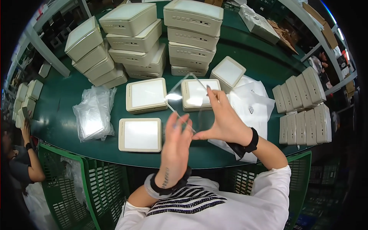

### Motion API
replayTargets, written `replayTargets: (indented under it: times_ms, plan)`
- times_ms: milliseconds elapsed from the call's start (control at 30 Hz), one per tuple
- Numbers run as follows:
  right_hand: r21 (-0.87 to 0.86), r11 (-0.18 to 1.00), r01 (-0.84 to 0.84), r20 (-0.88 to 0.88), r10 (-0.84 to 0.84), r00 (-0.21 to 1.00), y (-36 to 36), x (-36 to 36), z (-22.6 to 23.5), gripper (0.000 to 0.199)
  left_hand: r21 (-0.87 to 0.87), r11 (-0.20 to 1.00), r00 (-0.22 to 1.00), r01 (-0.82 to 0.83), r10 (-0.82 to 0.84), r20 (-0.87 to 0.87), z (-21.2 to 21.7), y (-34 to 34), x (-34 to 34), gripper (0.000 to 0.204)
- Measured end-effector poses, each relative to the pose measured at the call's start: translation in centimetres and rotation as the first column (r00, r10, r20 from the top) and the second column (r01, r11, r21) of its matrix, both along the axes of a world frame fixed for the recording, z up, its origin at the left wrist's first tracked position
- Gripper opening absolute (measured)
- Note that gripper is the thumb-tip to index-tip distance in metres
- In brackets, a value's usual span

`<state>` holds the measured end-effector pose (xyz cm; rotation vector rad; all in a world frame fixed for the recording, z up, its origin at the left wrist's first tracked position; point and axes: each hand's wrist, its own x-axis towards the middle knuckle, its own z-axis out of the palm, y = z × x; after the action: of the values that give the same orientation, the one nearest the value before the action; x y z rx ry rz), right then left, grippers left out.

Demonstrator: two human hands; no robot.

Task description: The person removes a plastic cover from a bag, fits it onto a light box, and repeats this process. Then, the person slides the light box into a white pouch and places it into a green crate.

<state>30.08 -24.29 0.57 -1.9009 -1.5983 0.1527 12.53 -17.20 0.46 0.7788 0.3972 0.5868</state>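
A clear rectangular plastic panel (pixel 174 96) is held up, tilted, above the table. My right hand (pixel 227 119) grips it at the right, index finger on the upper edge and thumb at the lower corner. At its lower left edge my left hand (pixel 175 142) is closed on it, with some fingers behind the panel. Just beyond lies a beige, rounded box with a white top (pixel 205 92), partly seen through the panel. Two similar boxes lie flat to the left, one farther (pixel 147 94) and one nearer (pixel 140 135).
Tall stacks of beige boxes (pixel 193 34) stand at the back. Clear plastic bags (pixel 94 115) lie left; a white sheet (pixel 253 103) and rows of boxes (pixel 304 122) are right. Green crates (pixel 105 191) flank me below the table edge. Another person's arm (pixel 34 161) reaches in far left.
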Motion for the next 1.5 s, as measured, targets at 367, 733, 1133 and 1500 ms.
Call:
replayTargets:
  times_ms: [367, 733, 1133, 1500]
  plan:
    - [-0.323, 0.903, -0.284, 0.092, 0.328, 0.940, 2.5, 10.9, -0.4, 0.100, 0.634, 0.591, 0.815, 0.499, -0.072, -0.575, 1.2, 7.5, -0.7, 0.083]
    - [-0.431, 0.852, -0.298, 0.126, 0.384, 0.915, 3.9, 11.4, -1.7, 0.094, 0.767, -0.196, 0.788, 0.611, 0.245, -0.565, -2.5, 14.5, 9.1, 0.099]
    - [-0.557, 0.777, -0.292, -0.017, 0.341, 0.940, 4.8, 13.0, -1.2, 0.116, 0.606, -0.481, 0.765, 0.633, 0.269, -0.585, -2.6, 14.7, 11.9, 0.108]
    - [-0.346, 0.905, -0.246, 0.233, 0.337, 0.912, 4.4, 10.4, -3.9, 0.113, 0.726, -0.274, 0.770, 0.631, 0.335, -0.543, -6.4, 13.9, 11.3, 0.095]
